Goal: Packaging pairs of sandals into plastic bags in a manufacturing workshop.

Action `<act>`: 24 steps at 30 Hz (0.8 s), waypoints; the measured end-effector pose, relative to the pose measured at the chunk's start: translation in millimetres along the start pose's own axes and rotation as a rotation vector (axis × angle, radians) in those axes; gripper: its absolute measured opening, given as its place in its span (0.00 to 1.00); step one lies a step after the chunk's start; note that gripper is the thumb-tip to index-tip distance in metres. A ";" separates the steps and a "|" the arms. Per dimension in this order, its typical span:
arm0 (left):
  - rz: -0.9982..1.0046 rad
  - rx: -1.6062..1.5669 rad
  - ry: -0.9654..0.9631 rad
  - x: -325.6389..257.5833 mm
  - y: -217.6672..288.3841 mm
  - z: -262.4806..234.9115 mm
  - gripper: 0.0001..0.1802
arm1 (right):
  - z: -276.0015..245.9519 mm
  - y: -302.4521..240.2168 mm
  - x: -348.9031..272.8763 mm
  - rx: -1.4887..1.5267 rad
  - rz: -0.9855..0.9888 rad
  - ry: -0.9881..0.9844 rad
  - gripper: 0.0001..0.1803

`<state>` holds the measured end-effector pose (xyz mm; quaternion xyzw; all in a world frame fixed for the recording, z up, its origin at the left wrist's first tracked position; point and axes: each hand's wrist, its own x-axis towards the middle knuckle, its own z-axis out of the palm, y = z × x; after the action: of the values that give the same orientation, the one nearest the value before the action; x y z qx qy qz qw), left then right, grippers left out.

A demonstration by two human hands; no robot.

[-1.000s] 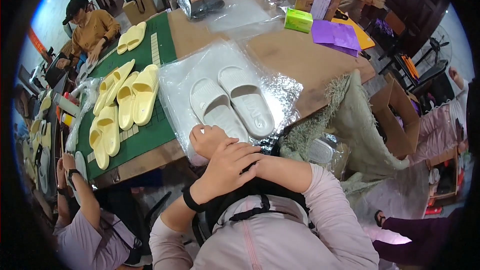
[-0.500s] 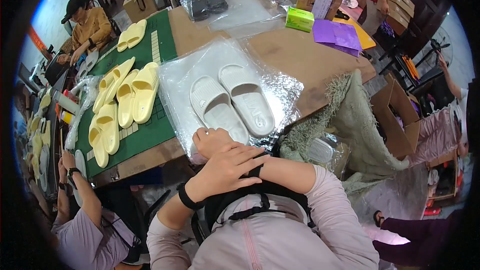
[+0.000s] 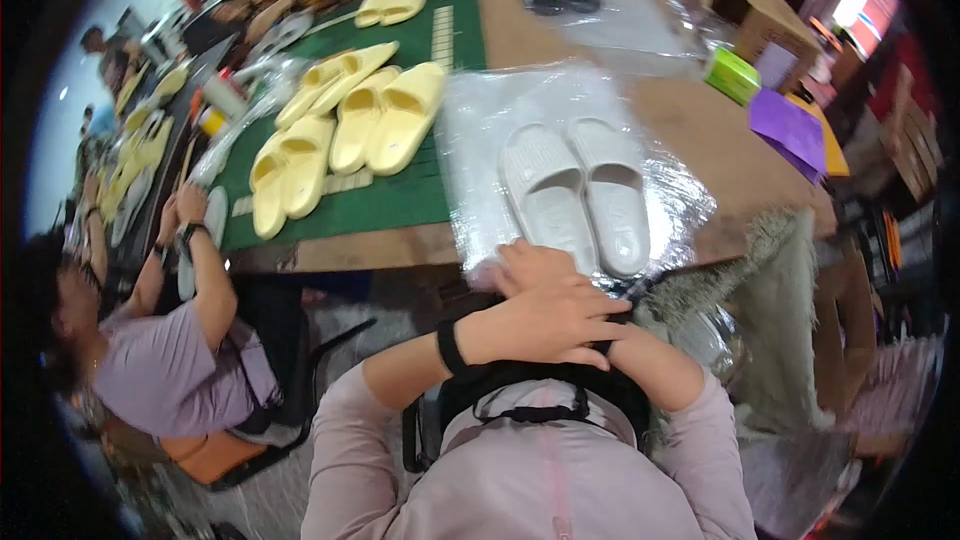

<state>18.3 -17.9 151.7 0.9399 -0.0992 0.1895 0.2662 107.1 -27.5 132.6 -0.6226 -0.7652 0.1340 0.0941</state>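
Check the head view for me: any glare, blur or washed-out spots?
Head view, center: white glare on the clear plastic, strongest right of the pale grey slides; head view, below center: slight blur softens the left hand and right hand; head view, edges: black fisheye rim, with a washed-out bright patch at upper right.

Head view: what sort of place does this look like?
Probably a small footwear packing workshop: pale yellow slippers lie on a green mat, a light grey pair lies on clear plastic, and a cardboard box stands on the same table.
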 end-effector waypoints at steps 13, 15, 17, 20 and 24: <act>-0.410 0.222 0.509 -12.7 -31.8 -12.3 0.19 | 0.1 18.1 -52.8 0.953 0.278 -0.026 0.15; -0.492 -0.066 0.678 -8.6 -35.5 -16.7 0.15 | 6.0 10.5 -53.8 1.255 0.118 -0.029 0.15; -0.608 -0.489 0.810 -6.3 -37.9 -26.8 0.15 | -5.2 -9.9 -49.7 1.104 0.059 0.116 0.13; -0.712 -1.138 1.018 -11.3 -40.3 -44.8 0.17 | -5.4 -8.0 -41.0 1.007 -0.035 0.210 0.10; -0.625 -1.552 1.186 -24.8 -49.2 -50.0 0.21 | -5.5 -15.7 -37.2 1.088 -0.072 0.132 0.08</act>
<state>-5.2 52.4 158.2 0.2477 0.2023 0.4296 0.8445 101.9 -66.4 143.8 -0.4645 -0.5990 0.4675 0.4548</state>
